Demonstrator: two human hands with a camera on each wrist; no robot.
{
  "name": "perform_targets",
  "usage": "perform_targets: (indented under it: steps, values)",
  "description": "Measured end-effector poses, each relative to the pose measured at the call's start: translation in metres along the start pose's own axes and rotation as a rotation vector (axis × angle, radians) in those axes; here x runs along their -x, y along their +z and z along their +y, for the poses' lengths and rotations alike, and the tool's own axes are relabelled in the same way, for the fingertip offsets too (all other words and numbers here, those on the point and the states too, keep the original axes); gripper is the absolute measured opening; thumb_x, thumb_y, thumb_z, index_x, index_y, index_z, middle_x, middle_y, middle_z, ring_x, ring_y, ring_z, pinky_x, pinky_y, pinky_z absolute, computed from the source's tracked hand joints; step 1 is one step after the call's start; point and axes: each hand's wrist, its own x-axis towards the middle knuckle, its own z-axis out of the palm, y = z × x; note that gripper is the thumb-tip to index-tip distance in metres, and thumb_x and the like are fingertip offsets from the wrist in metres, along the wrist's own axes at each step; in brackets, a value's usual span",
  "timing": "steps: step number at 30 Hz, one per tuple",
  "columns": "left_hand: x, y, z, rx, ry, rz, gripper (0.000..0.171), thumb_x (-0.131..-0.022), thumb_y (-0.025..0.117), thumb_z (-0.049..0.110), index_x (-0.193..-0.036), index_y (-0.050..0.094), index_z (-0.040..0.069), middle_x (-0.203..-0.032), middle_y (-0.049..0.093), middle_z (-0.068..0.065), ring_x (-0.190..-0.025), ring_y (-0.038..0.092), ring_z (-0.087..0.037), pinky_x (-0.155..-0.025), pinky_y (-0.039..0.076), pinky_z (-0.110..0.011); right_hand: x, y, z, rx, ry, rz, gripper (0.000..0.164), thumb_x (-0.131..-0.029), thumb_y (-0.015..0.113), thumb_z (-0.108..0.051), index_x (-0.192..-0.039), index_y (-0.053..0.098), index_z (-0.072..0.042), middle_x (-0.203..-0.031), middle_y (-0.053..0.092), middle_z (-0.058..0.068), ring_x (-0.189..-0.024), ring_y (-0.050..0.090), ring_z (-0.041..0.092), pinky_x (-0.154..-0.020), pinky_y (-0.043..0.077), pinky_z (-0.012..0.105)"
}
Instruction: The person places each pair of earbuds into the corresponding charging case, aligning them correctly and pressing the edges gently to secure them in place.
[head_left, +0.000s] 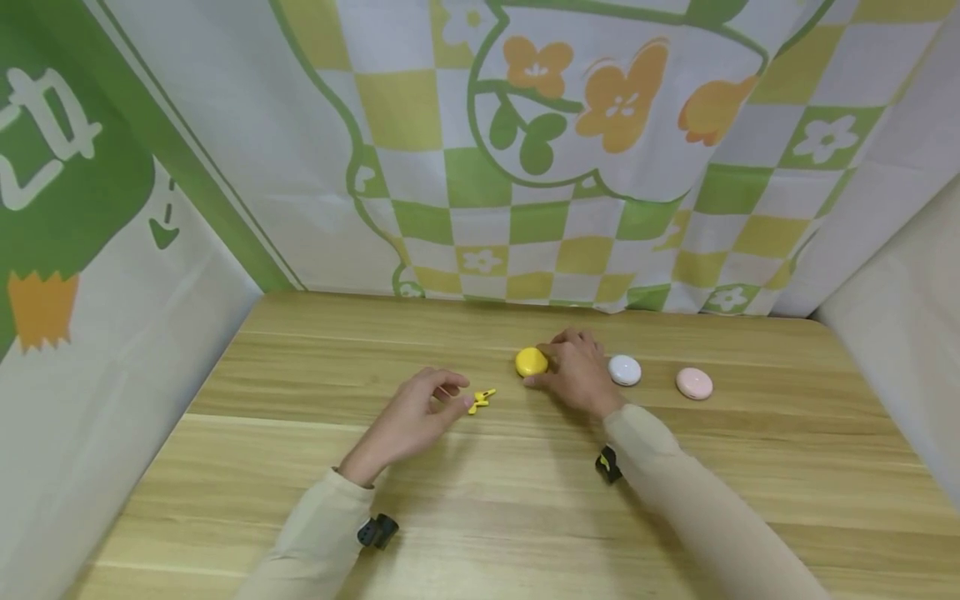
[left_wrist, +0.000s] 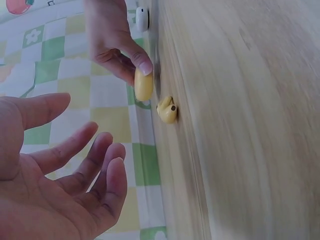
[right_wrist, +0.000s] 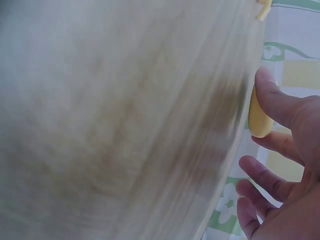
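My right hand point(head_left: 579, 373) pinches a smooth, round yellow case point(head_left: 531, 362) between thumb and forefinger. In the right wrist view the case point(right_wrist: 259, 117) stands out as a rounded edge, with the other fingers loosely bent below it. A pair of small yellow earbuds point(head_left: 481, 402) lies on the table to the left of the case. Dark spots show on the earbuds point(left_wrist: 168, 112) in the left wrist view. Beside them, my left hand point(head_left: 412, 415) has relaxed, slightly bent fingers and holds nothing; in the head view its thumb tip comes right up to the earbuds.
To the right of my right hand a round white case point(head_left: 625, 370) lies on the wooden table point(head_left: 487, 517), and a round pink case point(head_left: 694, 383) lies farther right. A checked, flower-printed curtain point(head_left: 480, 225) hangs along the table's back edge, with more cloth at both sides.
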Motion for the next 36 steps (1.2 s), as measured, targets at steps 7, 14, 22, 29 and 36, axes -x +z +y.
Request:
perform_targets:
  steps: [7, 14, 22, 29, 36]
  values:
    - [-0.004, 0.008, 0.004, 0.008, 0.014, 0.002, 0.034, -0.101, 0.066, 0.021, -0.126, 0.065, -0.001, -0.119, 0.064, -0.013, -0.106, 0.061, -0.025, -0.090, 0.053, -0.043, 0.014, -0.005, -0.004, -0.031, -0.027, 0.049, 0.062, -0.083, 0.084, -0.042, -0.130, 0.068, -0.004, -0.127, 0.061, 0.018, -0.116, 0.048, 0.038, -0.099, 0.037, 0.055]
    - [-0.010, 0.016, 0.010, 0.026, 0.019, 0.002, 0.033, -0.102, 0.065, 0.021, -0.126, 0.066, -0.001, -0.116, 0.065, -0.009, -0.105, 0.061, -0.025, -0.090, 0.053, -0.042, 0.030, -0.013, -0.010, -0.084, -0.059, 0.144, 0.061, -0.078, 0.089, -0.036, -0.126, 0.071, -0.004, -0.125, 0.063, 0.017, -0.115, 0.050, 0.037, -0.100, 0.036, 0.056]
    - [-0.020, 0.026, 0.018, 0.083, 0.044, -0.016, 0.037, -0.105, 0.059, 0.026, -0.127, 0.064, -0.003, -0.112, 0.066, -0.009, -0.104, 0.062, -0.024, -0.091, 0.053, -0.042, 0.052, -0.024, -0.020, -0.100, -0.138, 0.231, 0.062, -0.072, 0.092, -0.035, -0.123, 0.073, -0.006, -0.121, 0.062, 0.014, -0.116, 0.050, 0.035, -0.099, 0.035, 0.056]
    - [-0.026, 0.034, 0.027, 0.112, 0.026, -0.029, 0.038, -0.105, 0.057, 0.032, -0.127, 0.066, 0.002, -0.112, 0.066, -0.005, -0.101, 0.062, -0.022, -0.085, 0.055, -0.039, 0.068, -0.030, -0.029, -0.112, -0.228, 0.321, 0.060, -0.067, 0.096, -0.031, -0.118, 0.076, -0.006, -0.117, 0.064, 0.013, -0.112, 0.052, 0.034, -0.095, 0.038, 0.054]
    - [-0.029, 0.041, 0.034, 0.165, 0.045, -0.064, 0.037, -0.104, 0.059, 0.032, -0.120, 0.068, 0.001, -0.112, 0.069, -0.008, -0.099, 0.065, -0.023, -0.082, 0.056, -0.037, 0.077, -0.034, -0.033, -0.120, -0.314, 0.419, 0.060, -0.062, 0.099, -0.026, -0.113, 0.077, -0.003, -0.113, 0.065, 0.012, -0.107, 0.054, 0.032, -0.090, 0.040, 0.050]
